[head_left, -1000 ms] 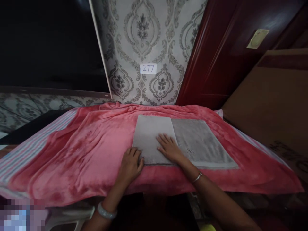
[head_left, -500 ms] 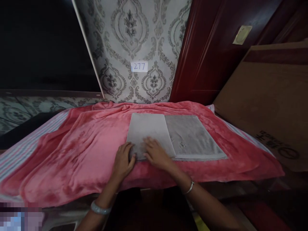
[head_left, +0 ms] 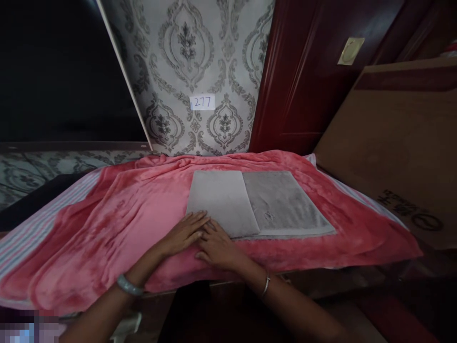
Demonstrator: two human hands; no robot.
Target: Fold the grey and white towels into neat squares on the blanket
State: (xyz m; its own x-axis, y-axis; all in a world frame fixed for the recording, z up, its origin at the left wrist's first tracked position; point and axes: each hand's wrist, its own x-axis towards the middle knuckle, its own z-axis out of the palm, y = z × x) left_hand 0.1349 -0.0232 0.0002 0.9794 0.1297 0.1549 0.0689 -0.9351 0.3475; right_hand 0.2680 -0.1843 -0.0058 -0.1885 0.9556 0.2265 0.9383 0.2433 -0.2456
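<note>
A grey towel (head_left: 285,200) lies flat on a pink plush blanket (head_left: 150,205), its left part folded over toward the middle in a lighter panel. My left hand (head_left: 185,232) rests at the near left corner of the folded panel, fingers stretched out and pointing right. Beside it, my right hand (head_left: 217,245) lies on the panel's near edge with its fingers extended, the fingertips of both hands meeting. Neither hand grips anything. The corner beneath them is hidden.
A cardboard box (head_left: 400,143) leans at the right, by a dark red door (head_left: 307,76). At the upper left is a large black screen (head_left: 64,71). A paper label (head_left: 203,102) marked 277 is on the patterned wall. Striped cloth (head_left: 50,219) shows under the blanket.
My right hand has moved left and nearer to me, from the panel's middle to its near edge. My left hand has turned to point right, now meeting the right. The towel looks unchanged.
</note>
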